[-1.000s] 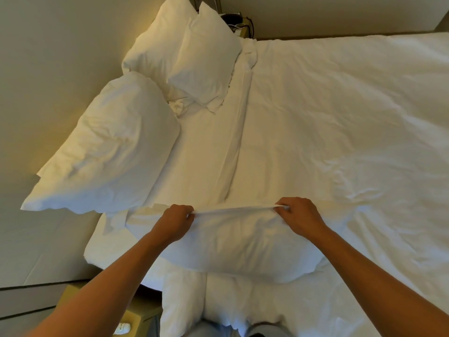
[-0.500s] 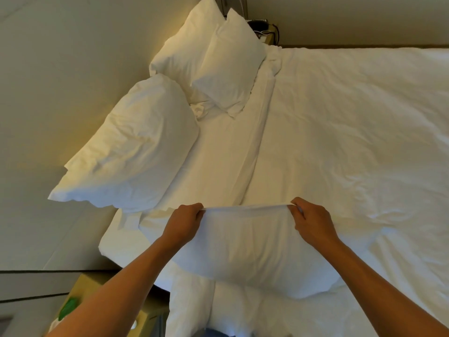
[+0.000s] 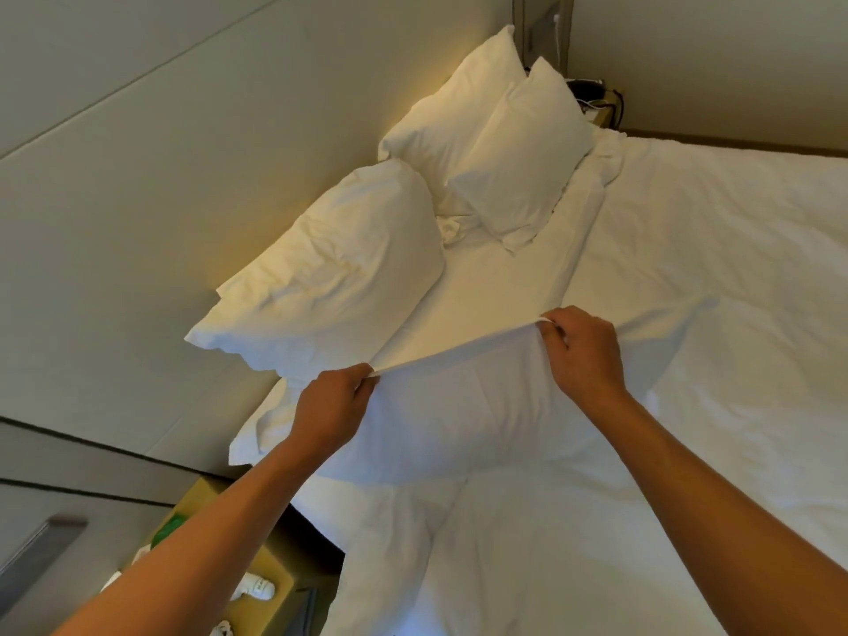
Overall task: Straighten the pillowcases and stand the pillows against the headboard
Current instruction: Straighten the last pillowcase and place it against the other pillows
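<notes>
A white pillow [image 3: 463,420] lies in front of me, lifted by the far hem of its pillowcase. My left hand [image 3: 332,408] pinches the left end of that hem and my right hand [image 3: 585,355] pinches the right end, so the edge is pulled taut between them. A large wrinkled pillow [image 3: 335,277] leans against the beige padded headboard [image 3: 151,185] on the left. Two more white pillows stand beyond it: a rear pillow [image 3: 459,112] and a front pillow [image 3: 523,153] leaning on it.
The bed [image 3: 716,277] is covered with a wrinkled white duvet stretching right. A yellow bedside table [image 3: 270,566] with small white items sits at lower left. A far nightstand with cables [image 3: 596,98] stands behind the pillows.
Both hands have raised the pillowcase hem and drawn it tighter; my right hand is now higher than my left. The view has tilted, showing more of the headboard and bedside table.
</notes>
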Demonstrator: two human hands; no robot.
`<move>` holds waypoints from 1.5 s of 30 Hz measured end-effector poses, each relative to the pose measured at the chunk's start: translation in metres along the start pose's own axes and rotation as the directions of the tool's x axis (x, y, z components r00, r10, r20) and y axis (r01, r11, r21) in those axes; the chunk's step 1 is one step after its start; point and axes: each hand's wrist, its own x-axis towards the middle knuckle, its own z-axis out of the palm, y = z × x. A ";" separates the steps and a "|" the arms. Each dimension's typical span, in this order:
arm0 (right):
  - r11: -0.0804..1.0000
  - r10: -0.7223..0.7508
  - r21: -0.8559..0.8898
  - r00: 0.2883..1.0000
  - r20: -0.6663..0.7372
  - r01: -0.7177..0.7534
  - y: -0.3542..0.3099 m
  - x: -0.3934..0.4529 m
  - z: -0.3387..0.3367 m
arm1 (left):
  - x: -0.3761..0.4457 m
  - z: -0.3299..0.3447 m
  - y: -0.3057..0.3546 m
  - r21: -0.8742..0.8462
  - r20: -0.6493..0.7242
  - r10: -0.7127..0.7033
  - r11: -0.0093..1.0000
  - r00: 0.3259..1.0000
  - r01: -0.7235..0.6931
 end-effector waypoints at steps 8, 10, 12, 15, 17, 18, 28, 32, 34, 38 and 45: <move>0.999 -0.038 -0.007 0.998 -0.055 0.038 -0.066 0.059 0.033 | 0.010 -0.030 -0.029 -0.046 -0.094 -0.088 0.995 0.992 0.084; 0.999 -0.049 0.013 0.997 -0.054 0.050 -0.080 0.073 0.044 | 0.017 -0.035 -0.042 -0.082 -0.092 -0.122 0.990 0.988 0.114; 0.998 -0.051 0.024 0.998 -0.042 0.052 -0.092 0.089 0.057 | 0.025 -0.041 -0.055 -0.129 -0.083 -0.151 0.982 0.985 0.139; 0.997 -0.067 0.030 0.998 -0.003 0.067 -0.112 0.117 0.076 | 0.043 -0.050 -0.073 -0.173 -0.073 -0.172 0.972 0.982 0.158; 0.997 -0.075 0.032 0.997 0.027 0.074 -0.125 0.138 0.088 | 0.057 -0.057 -0.085 -0.202 -0.084 -0.199 0.963 0.976 0.179; 0.997 -0.080 0.026 0.996 0.040 0.079 -0.131 0.149 0.095 | 0.064 -0.061 -0.090 -0.223 -0.088 -0.218 0.955 0.972 0.194; 0.999 -0.046 -0.020 0.984 0.171 0.050 -0.136 0.226 0.164 | 0.117 -0.040 -0.119 -0.283 -0.002 -0.313 0.911 0.950 0.300; 0.996 -0.036 -0.072 0.968 0.249 0.056 -0.098 0.217 0.188 | 0.117 0.004 -0.119 -0.265 0.099 -0.334 0.899 0.937 0.349; 0.994 -0.032 -0.090 0.962 0.272 0.058 -0.082 0.213 0.194 | 0.118 0.020 -0.117 -0.253 0.151 -0.339 0.895 0.929 0.368; 0.997 0.005 -0.072 0.973 0.231 0.012 -0.070 0.229 0.198 | 0.138 0.023 -0.110 -0.266 0.137 -0.332 0.895 0.933 0.358; 1.000 -0.016 -0.009 0.976 0.216 0.019 -0.088 0.288 0.214 | 0.186 0.003 -0.122 -0.302 0.044 -0.371 0.880 0.928 0.366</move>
